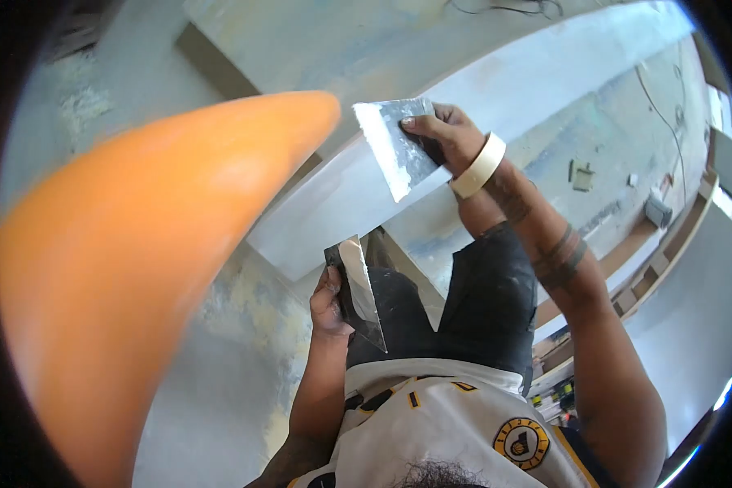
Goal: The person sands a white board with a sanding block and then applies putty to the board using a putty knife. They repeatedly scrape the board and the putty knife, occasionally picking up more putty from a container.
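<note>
My right hand (447,130) grips a wide putty knife (421,154), thumb pressed on its face. A thick band of white filler lies along that blade's left edge, above a long white board (545,77). Lower down, close to my thigh, my left hand (327,302) is closed around a second putty knife (351,297). Its blade stands tilted, with a smooth layer of pale filler on it. The two knives are apart. A roll of masking tape (480,165) is worn around my right wrist.
A large blurred orange object (171,211) fills the left side, close to the camera. The long white board runs diagonally over a stained work surface (626,122), where a small square item (582,176) and a cable lie. Wooden framing (659,252) stands at the right.
</note>
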Available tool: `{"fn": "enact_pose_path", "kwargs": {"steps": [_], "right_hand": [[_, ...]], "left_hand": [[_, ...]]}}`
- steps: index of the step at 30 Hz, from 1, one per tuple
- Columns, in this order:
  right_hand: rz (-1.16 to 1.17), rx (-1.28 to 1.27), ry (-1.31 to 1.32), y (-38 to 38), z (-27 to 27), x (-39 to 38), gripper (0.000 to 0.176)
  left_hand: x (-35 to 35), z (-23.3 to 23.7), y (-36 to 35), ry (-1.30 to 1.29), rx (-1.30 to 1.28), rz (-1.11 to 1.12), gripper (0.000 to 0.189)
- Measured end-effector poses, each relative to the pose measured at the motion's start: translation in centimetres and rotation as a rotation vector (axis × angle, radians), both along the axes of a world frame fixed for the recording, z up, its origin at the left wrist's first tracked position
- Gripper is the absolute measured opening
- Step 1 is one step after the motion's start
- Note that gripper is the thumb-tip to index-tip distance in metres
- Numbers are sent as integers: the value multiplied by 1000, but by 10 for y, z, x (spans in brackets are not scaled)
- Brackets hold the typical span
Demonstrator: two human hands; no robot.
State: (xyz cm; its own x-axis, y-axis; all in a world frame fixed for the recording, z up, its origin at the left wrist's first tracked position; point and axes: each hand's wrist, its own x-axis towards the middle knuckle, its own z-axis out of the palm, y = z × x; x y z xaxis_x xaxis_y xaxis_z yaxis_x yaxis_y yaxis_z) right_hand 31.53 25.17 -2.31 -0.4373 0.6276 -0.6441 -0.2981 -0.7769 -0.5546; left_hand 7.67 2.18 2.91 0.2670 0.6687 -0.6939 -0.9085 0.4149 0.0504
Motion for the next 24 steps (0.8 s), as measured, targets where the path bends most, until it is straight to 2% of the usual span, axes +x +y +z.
{"fn": "enact_pose_path", "kwargs": {"steps": [2, 4, 5, 7, 8, 10, 11, 12, 14, 16, 18, 20, 22, 24], "right_hand": [[-183, -179, -76, -29, 28, 1, 43], [-313, -232, -102, -64, 42, -2, 42], [-132, -152, -266, -80, 52, 4, 40], [8, 116, -279, -127, 53, 6, 37], [-35, 302, -127, -156, 43, 2, 36], [117, 282, -32, -187, 54, 7, 34], [351, 232, -170, -199, 50, 16, 32], [400, 279, -237, -210, 50, 22, 30], [-34, 211, -261, -235, 51, 23, 29], [-363, 33, -248, -244, 61, 32, 29], [-627, 31, -225, -240, 79, 31, 31], [-718, 84, -237, -238, 107, 26, 32], [-668, 193, -362, -244, 121, 22, 31], [-687, 202, -442, -248, 131, 10, 25]], "left_hand": [[11, 12, 15, 47, 30, -93, 38], [25, 21, 22, 88, 34, -182, 43], [32, 23, 23, 95, 28, -228, 50], [49, 36, 36, 142, -20, -232, 50], [53, 42, 42, 143, -53, -225, 49], [30, 31, 56, 27, 189, -212, 43], [23, 33, 67, -48, 218, -210, 40], [15, 28, 75, 98, 223, -226, 38], [6, 32, 96, 342, 238, -268, 41], [4, 35, 106, 371, 378, -320, 40], [13, 43, 108, 455, 372, -312, 36], [27, 48, 110, 563, 368, -268, 34], [39, 53, 105, 603, 423, -309, 33], [49, 53, 97, 762, 548, -365, 44]]}}
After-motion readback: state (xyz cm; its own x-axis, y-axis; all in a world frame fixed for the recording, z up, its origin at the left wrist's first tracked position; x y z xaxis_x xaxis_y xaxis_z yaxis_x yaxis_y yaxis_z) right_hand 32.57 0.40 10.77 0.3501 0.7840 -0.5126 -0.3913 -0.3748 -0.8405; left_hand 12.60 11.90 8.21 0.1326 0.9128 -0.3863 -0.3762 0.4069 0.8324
